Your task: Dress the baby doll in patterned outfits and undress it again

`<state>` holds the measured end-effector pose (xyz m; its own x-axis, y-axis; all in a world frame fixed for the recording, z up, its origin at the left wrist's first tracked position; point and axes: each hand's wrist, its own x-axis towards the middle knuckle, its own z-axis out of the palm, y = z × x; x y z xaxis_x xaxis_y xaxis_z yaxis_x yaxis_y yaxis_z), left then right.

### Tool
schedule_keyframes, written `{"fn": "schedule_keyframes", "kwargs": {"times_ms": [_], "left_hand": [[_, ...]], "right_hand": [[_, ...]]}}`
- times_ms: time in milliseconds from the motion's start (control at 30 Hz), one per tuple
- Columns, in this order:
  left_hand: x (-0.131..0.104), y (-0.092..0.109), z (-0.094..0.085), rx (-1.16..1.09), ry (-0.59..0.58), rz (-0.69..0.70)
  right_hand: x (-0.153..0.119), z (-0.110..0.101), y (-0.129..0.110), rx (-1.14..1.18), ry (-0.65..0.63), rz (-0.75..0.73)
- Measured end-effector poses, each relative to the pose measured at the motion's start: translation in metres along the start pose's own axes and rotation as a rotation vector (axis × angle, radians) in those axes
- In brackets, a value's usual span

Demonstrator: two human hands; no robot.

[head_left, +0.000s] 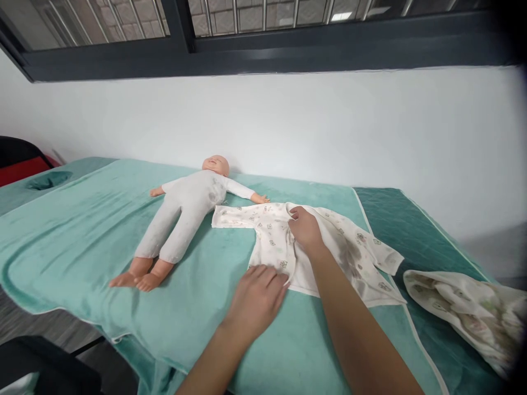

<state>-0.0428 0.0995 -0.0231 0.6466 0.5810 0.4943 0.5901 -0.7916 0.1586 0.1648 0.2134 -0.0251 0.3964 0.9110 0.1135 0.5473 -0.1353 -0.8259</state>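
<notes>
A small white patterned shirt [346, 241] lies spread on the green cloth, its front partly opened. My left hand [259, 296] rests on the shirt's lower front edge, fingers bent together over the fabric. Higher up, near the neckline, my right hand [305, 226] pinches the shirt's front edge between thumb and fingers. To the left a baby doll [191, 195] in a white body suit lies on its back, its head toward the wall and its bare feet toward the near side. One doll hand lies just above the shirt's left sleeve.
The green cloth [82, 236] covers a table against a white wall [288, 126]. A bundled patterned cloth [469, 312] lies at the right. A dark chair [45, 365] stands at the lower left, and a black and red object [20, 164] is at the far left.
</notes>
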Motion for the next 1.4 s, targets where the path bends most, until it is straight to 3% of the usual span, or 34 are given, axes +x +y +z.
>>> {"fn": "schedule_keyframes", "kwargs": {"times_ms": [100, 200, 300, 367, 400, 500, 633, 733, 867, 933, 1000, 1100, 1233, 1300, 1400], "left_hand": [[0.001, 0.000, 0.003, -0.124, 0.040, -0.115], [-0.004, -0.010, -0.001, -0.320, 0.195, -0.452], [-0.008, -0.021, -0.004, -0.382, 0.523, -0.820], [-0.009, -0.025, -0.005, -0.306, 0.739, -0.905], [-0.009, -0.026, -0.005, -0.249, 0.788, -0.892], [-0.007, -0.024, -0.005, -0.117, 0.710, -0.724], [-0.003, -0.020, -0.001, -0.090, 0.404, -0.483], [0.000, -0.020, 0.003, -0.034, 0.227, -0.457], [0.003, -0.021, 0.004, 0.030, 0.147, -0.522], [0.004, -0.022, 0.004, 0.032, 0.133, -0.545], [0.005, -0.023, 0.005, 0.035, 0.133, -0.570], [0.005, -0.025, 0.006, 0.031, 0.149, -0.601], [0.005, -0.027, 0.007, 0.007, 0.154, -0.609], [0.005, -0.026, 0.006, 0.006, 0.155, -0.604], [0.004, -0.022, 0.003, 0.035, 0.187, -0.573]], "right_hand": [[0.000, -0.003, -0.002, 0.017, -0.018, 0.029], [-0.003, -0.003, -0.011, 0.118, -0.081, 0.024], [-0.008, 0.005, -0.021, 0.436, -0.224, -0.100], [-0.012, 0.014, -0.024, 0.559, -0.309, -0.213], [-0.013, 0.020, -0.024, 0.546, -0.327, -0.256], [-0.018, 0.033, -0.022, 0.367, -0.311, -0.323], [-0.041, 0.036, -0.022, 0.252, -0.291, -0.393], [-0.073, 0.024, -0.022, 0.082, -0.330, -0.536], [-0.102, -0.017, -0.013, -0.023, -0.381, -0.652], [-0.099, -0.047, -0.002, -0.012, -0.247, -0.612], [-0.086, -0.080, 0.014, -0.065, -0.030, -0.548], [-0.066, -0.120, 0.043, -0.251, 0.221, -0.328], [-0.061, -0.136, 0.076, -0.361, 0.177, -0.028], [-0.064, -0.136, 0.082, -0.326, 0.161, 0.006], [-0.069, -0.135, 0.079, -0.181, 0.235, -0.021]]}}
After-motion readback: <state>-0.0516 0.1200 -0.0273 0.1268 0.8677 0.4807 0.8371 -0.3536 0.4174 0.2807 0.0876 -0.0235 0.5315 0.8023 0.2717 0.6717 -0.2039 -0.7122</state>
